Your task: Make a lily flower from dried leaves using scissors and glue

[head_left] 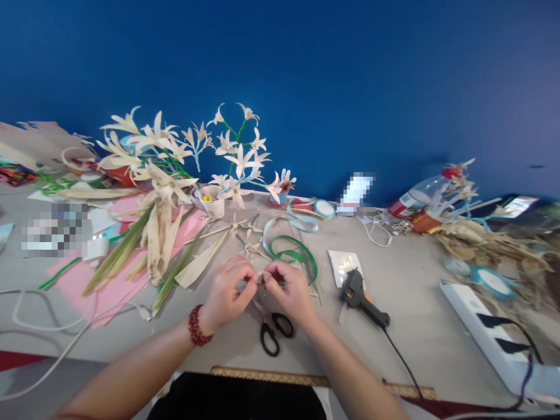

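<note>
My left hand [230, 291] and my right hand [289, 290] meet over the middle of the table, both pinching a small pale strip of dried husk [261, 276] between their fingertips. A red bead bracelet [198, 326] circles my left wrist. Black-handled scissors [273, 329] lie on the table just under my hands. A loop of green ribbon [292, 249] lies just beyond my right hand. Pale husk flowers on green stems [164, 181] lie to the left.
A black glue gun [361, 296] with its cord lies right of my hands, near a white card [345, 263]. A white power strip [494, 338] sits far right. Dried husks [485, 242], a plastic bottle [420, 198], ribbon rolls [324, 208], pink paper [114, 280] and white cables [48, 326] surround the work area.
</note>
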The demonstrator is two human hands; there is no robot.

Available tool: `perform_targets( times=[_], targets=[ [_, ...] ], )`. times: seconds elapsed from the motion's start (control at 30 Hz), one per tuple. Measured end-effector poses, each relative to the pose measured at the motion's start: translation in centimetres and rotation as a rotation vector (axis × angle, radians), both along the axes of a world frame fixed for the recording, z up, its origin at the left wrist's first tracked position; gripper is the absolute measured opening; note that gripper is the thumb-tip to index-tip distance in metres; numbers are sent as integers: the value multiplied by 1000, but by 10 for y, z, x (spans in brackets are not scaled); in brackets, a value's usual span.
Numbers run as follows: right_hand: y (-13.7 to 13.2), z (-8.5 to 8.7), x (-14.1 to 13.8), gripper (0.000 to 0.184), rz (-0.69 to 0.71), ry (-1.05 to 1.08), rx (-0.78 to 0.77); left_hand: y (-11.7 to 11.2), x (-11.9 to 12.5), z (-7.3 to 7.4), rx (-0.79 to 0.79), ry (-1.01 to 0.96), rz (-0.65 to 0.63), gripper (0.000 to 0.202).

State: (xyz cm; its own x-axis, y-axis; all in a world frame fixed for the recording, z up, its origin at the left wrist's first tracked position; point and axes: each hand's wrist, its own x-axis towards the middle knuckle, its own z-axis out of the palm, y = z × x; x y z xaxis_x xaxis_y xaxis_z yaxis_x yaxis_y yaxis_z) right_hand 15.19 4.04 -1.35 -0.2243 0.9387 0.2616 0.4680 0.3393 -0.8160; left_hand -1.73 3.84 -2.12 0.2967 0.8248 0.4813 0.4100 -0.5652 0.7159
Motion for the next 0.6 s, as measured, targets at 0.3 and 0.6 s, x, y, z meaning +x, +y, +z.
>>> perform_targets(
  times=[0.3,0.6],
  targets=[
    [10,-6,20,9,-142,-162,97,1,-5,3,-15,-87,63,14],
    [9,1,14,19,239,-148,349,10,-6,-1,-564,-315,-79,18]
  ],
)
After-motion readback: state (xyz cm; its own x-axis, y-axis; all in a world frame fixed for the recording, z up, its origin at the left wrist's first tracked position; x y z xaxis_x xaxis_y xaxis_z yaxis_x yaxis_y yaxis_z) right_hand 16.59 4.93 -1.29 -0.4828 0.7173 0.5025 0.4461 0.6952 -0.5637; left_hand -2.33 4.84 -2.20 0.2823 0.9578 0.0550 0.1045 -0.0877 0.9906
